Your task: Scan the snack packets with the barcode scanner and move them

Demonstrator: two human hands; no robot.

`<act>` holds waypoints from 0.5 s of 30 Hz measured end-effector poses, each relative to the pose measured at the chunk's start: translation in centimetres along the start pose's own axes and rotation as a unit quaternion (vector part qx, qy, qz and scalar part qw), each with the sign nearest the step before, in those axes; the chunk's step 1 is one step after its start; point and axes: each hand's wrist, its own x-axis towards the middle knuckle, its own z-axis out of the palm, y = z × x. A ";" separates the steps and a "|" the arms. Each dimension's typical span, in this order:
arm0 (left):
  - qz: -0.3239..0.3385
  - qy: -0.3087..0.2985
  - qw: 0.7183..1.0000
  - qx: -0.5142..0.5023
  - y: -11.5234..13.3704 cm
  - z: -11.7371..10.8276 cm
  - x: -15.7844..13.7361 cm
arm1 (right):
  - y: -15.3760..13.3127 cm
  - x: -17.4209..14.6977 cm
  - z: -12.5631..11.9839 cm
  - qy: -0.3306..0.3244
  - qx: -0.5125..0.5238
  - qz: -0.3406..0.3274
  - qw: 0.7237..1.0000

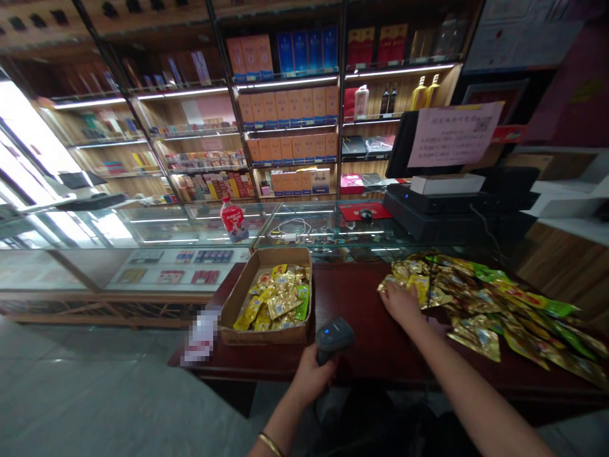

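My left hand (314, 374) is closed round the handle of a dark barcode scanner (335, 336), which shows a small blue light. It is held up over the front edge of the dark red table, just right of an open cardboard box (266, 336). Gold, yellow and green snack packets (280, 298) lie in that box. My right hand (402, 304) reaches to the near left end of a large spread of shiny packets (480, 292). Its fingers are closed on a gold packet (387, 281) there, partly hidden by the hand.
Behind the table stands a glass counter (328, 222) with a red bottle-shaped pouch (232, 219), a white cable (290, 230) and a mouse (366, 214). A black register (457, 209) with a paper-covered monitor (451, 136) stands at right. A blurred-out item (202, 336) lies at the table's left corner.
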 end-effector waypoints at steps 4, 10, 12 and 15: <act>0.000 -0.005 1.000 0.003 0.7 0.0 0.0 | -2.1 -3.6 0.0 0.018 0.083 0.002 0.996; 0.009 0.002 1.000 0.008 1.3 0.0 0.1 | -4.2 -8.1 0.1 0.113 0.097 0.116 0.982; 0.008 -0.001 1.000 0.008 1.3 0.0 0.1 | -4.5 -9.0 0.2 0.111 0.099 0.141 0.979; 0.005 -0.001 1.000 0.015 1.4 -0.1 0.1 | -4.2 -9.5 0.3 0.072 0.161 0.125 0.976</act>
